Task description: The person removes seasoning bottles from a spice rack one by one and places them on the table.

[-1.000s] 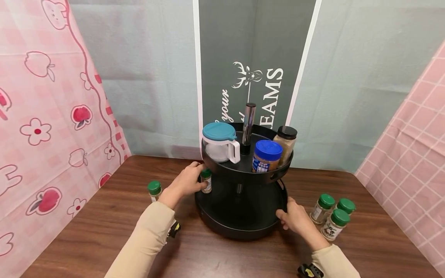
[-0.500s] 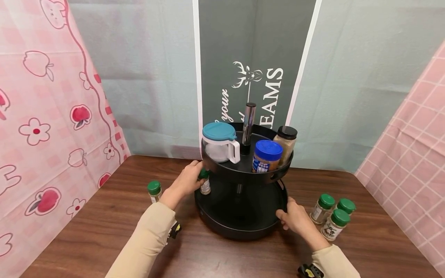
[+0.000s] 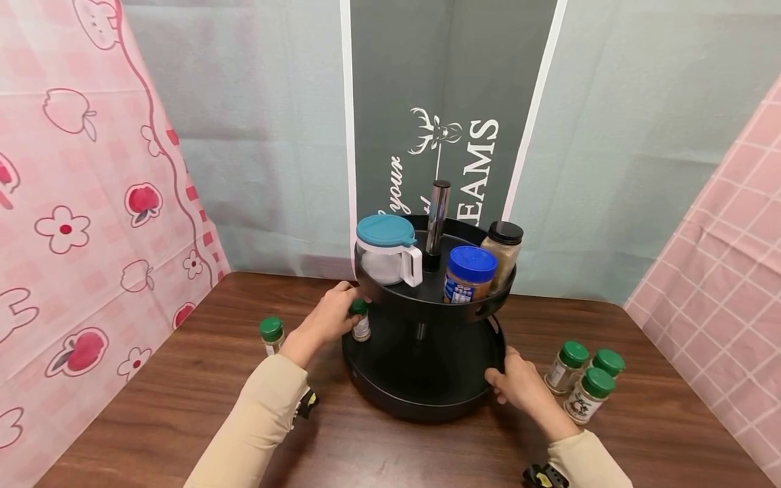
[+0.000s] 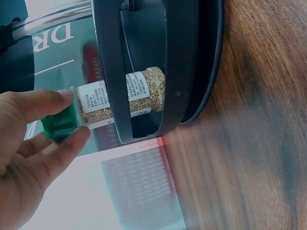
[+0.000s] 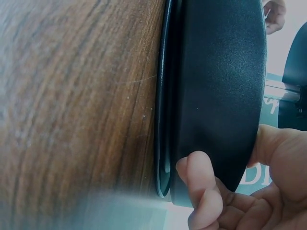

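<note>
A two-tier black turntable (image 3: 421,409) stands on the wooden table. At the left of its lower tier, my left hand (image 3: 330,313) pinches a small spice jar by its green lid (image 4: 60,122), thumb and fingers on either side. The clear jar body (image 4: 100,103), full of pale grains and bearing a white label, shows behind the cut-out handle in the tier's wall (image 4: 115,96). My right hand (image 3: 517,379) grips the lower tier's right rim, with the thumb (image 5: 268,143) over the edge and the fingers (image 5: 199,175) against the outer wall.
The upper tier carries a teal-lidded pot (image 3: 386,251), a blue-lidded jar (image 3: 468,274) and a black-lidded jar (image 3: 502,254) around a metal post (image 3: 436,217). Another green-lidded jar (image 3: 271,331) stands left; three more, including one near the front (image 3: 587,395), stand right.
Since a second ago, the left hand's thumb has shifted up the spice jar to its lid, and the jar has shifted slightly. The right hand stays on the rim.
</note>
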### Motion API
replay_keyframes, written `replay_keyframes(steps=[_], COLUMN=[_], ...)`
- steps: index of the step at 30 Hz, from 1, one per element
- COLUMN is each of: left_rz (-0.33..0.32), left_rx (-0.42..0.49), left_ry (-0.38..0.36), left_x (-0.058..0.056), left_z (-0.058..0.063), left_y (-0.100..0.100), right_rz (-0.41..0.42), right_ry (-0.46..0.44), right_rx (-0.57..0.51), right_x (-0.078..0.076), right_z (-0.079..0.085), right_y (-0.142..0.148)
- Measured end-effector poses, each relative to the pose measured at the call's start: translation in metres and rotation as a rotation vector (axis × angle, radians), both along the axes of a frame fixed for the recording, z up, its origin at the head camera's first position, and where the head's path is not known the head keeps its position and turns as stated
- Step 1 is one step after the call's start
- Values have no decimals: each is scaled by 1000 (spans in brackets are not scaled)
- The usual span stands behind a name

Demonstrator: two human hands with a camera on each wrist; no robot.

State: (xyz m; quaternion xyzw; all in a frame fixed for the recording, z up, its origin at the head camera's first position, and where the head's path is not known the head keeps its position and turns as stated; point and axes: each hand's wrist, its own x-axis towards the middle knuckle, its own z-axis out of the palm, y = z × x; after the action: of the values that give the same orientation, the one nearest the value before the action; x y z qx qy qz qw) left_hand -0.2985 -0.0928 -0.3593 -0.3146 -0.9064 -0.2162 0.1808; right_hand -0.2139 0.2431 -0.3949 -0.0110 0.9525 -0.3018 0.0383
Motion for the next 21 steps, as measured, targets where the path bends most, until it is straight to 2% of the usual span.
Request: replay_keyframes(steps=[6, 14, 21], left_rz=[4, 21, 34], left_rx=[0, 24, 30], left_ry=[-10, 29, 26], left_x=[0, 6, 11], left_z=[6, 26, 41], left_y=[-4, -11, -12], right_rz=[1, -9, -11], right_ry=[-3, 11, 22], right_rx=[2, 0, -5], right_x=[0, -2, -1], right_z=[0, -1, -1], right_y=[1, 0, 0])
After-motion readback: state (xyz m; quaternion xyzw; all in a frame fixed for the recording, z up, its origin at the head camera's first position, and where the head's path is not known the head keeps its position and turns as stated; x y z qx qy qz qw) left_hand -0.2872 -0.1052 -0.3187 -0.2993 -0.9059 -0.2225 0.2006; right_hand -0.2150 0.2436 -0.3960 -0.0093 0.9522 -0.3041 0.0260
